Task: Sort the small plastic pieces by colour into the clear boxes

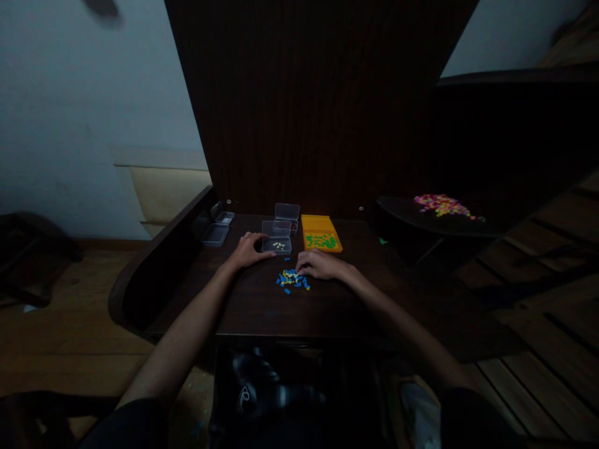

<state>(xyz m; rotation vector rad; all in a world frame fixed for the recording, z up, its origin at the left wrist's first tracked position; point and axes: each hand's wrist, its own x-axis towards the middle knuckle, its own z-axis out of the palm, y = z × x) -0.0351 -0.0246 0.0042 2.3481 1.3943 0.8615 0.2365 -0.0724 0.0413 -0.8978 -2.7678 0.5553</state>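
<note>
A small heap of blue, yellow and white pieces (292,279) lies on the dark wooden table (262,312). My right hand (320,264) rests at the heap's right edge, fingers curled down onto the pieces. My left hand (249,249) lies beside a clear plastic box (277,238) that holds a few pale pieces, its fingers bent round the box's left side. What the right fingers pinch, if anything, is too small to see.
A second clear box (287,212) stands behind the first. An orange tray (320,234) with green pieces sits to the right. Clear lids (216,233) lie at the back left. A pile of pink and yellow pieces (442,204) lies on a side shelf at right.
</note>
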